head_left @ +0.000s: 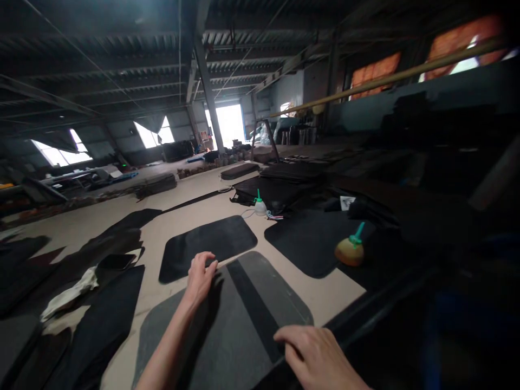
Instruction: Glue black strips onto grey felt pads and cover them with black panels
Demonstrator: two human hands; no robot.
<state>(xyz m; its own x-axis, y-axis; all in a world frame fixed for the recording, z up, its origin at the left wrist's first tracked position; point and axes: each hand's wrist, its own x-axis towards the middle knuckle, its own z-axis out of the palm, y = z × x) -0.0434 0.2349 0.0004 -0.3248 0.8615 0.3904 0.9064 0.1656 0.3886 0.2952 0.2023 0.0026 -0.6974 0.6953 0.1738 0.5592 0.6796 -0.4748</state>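
Note:
A grey, round-cornered sheet lies in front of me, with a straight black strip running across it. Over the sheet's far edge, left of the strip's far end, is my left hand; its fingers are loosely bent and a gap shows between them and the thumb. My right hand is at the strip's near end, index finger and thumb curled close together by its right edge. Whatever lies between those fingertips is hidden. Just beyond my left hand lies a black round-cornered panel.
Another black panel lies to the right, with an amber squeeze bottle nearby. A clear green-tipped bottle stands farther back. At left are a phone, a pale crumpled cloth and dark sheets. A yellowish pole slants overhead.

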